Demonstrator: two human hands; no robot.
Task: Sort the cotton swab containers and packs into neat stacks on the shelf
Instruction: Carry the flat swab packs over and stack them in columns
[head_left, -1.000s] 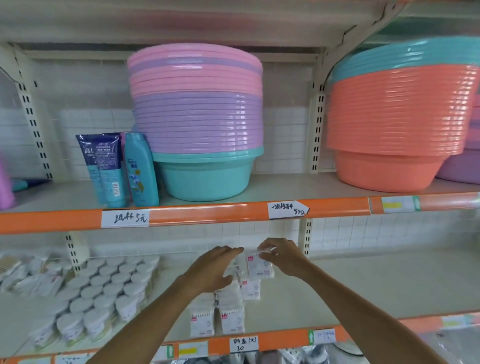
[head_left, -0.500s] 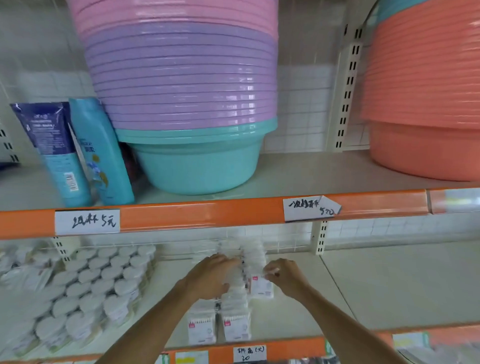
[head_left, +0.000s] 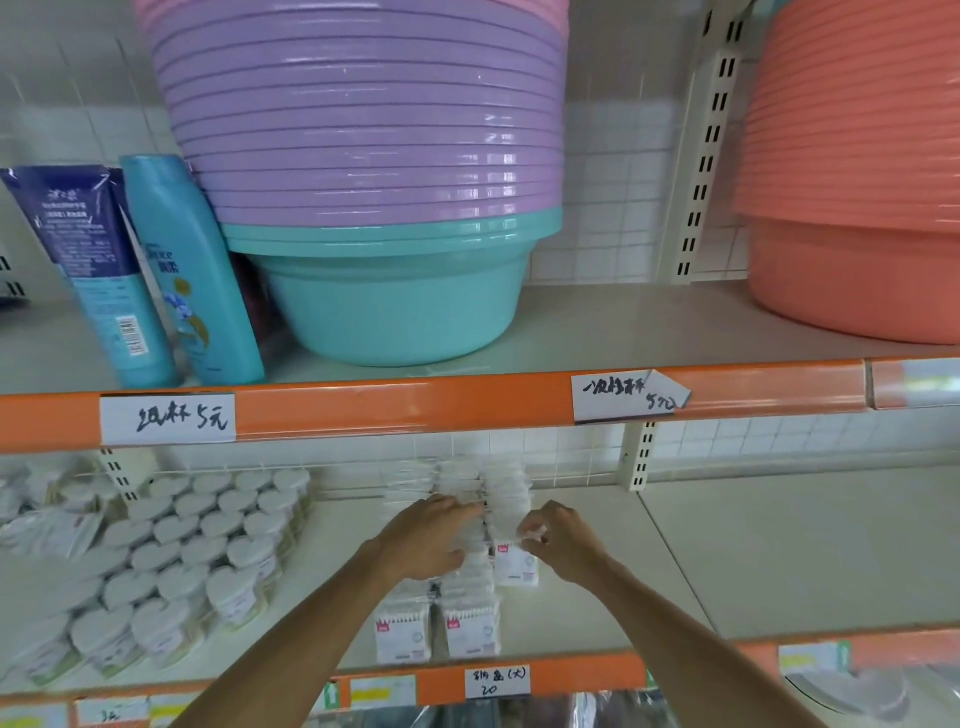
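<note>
Two bare forearms reach up from the bottom of the frame to a pale lower shelf (head_left: 779, 561) edged in front by an orange price rail (head_left: 582, 675).

At lower centre, clear plastic packs of cotton swabs with white and red labels (head_left: 470, 631) stand upright in rows running from the front rail back toward the white tiled wall. Their long axes are vertical and their labels face the viewer.

The left hand (head_left: 423, 545) lies over the middle of the rows, fingers straight and close together, pointing toward the upper right against the packs.

The right hand (head_left: 563, 543) has its fingers curled, pinching the top edge of one upright swab pack (head_left: 514, 564) just right of the rows.

In the lower left, round clear swab tubs with white heart-shaped lids (head_left: 192, 551) stand packed in a close block. Between tubs and packs runs a narrow bare strip; right of the hands the shelf is open as far as the frame edge.

The shelf above hangs low over the packs. It carries stacked purple and teal plastic basins (head_left: 374, 182), a teal bottle (head_left: 197, 280), a blue tube (head_left: 98, 270) and orange basins (head_left: 857, 208).
</note>
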